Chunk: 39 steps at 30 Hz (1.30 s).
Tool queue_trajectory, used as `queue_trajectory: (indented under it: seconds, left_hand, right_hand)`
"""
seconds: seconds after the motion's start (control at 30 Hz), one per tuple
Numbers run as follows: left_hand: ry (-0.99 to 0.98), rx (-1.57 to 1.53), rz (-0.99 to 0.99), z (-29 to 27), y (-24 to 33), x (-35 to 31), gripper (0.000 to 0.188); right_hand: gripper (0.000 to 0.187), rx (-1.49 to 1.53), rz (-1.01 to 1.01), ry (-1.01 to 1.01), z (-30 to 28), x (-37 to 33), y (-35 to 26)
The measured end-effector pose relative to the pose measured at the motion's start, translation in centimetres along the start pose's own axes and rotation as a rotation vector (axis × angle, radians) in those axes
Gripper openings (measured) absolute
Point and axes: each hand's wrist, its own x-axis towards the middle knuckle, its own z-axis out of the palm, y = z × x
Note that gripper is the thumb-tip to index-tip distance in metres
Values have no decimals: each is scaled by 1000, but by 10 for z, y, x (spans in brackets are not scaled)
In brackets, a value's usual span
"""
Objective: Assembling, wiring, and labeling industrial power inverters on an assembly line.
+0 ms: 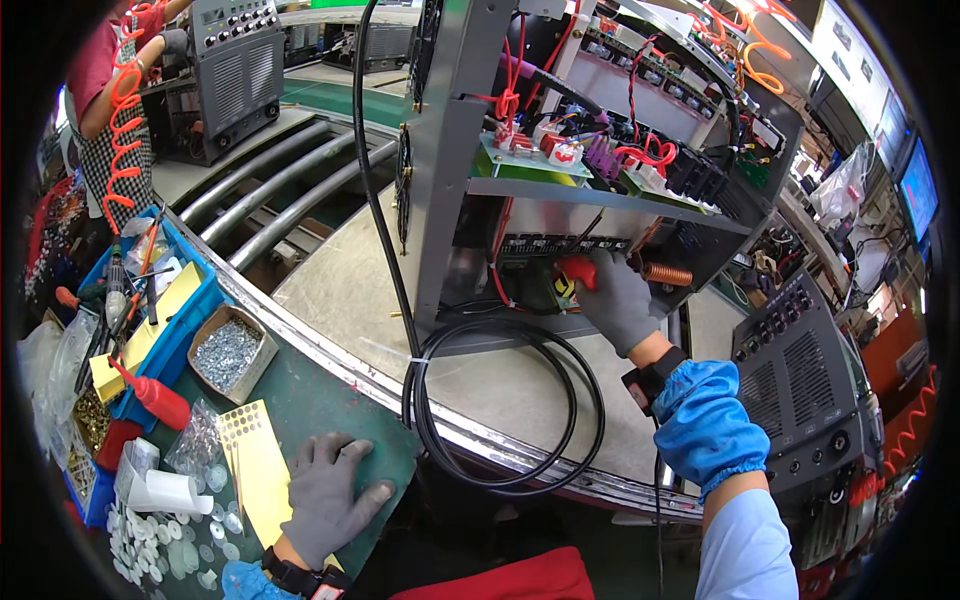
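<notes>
My left hand, in a grey glove, lies with fingers spread on the green work mat, partly over a yellow sheet with rows of round dark dots. My right hand, gloved too, reaches into the lower bay of an open grey machine cabinet. Its fingers are curled at a red thing with a yellow and black part, whose kind I cannot make out; the fingertips are partly hidden. A copper coil sits just right of that hand. Circuit boards and red wires fill the bay above.
A coiled black cable hangs at the cabinet's front. On the left are a box of screws, a red bottle, white discs and a blue bin. Rollers lie behind; another person stands far left.
</notes>
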Motion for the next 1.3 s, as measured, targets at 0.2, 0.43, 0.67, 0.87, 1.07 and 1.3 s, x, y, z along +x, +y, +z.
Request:
queue_trajectory:
  seconds: [0.2, 0.43, 0.67, 0.87, 1.07, 1.3]
  left_hand:
    - [-12, 26, 20, -3, 2, 1, 53]
    - [25, 2, 42, 3, 2, 0, 52]
    - [-5, 81, 62, 9, 8, -1, 57]
    - [-69, 65, -32, 9, 20, -2, 60]
    - [-95, 208, 40, 12, 29, 0, 53]
    - [-107, 186, 16, 18, 35, 3, 53]
  right_hand:
    - [35, -47, -6, 31, 7, -5, -5]
    - [38, 60, 62, 199, 3, -25, 11]
    - [38, 1309, 980, 277, -19, -109, 36]
    - [38, 1453, 1033, 361, -37, -131, 81]
    - [44, 812, 565, 398, -27, -84, 130]
    - [47, 955, 564, 327, -11, -67, 153]
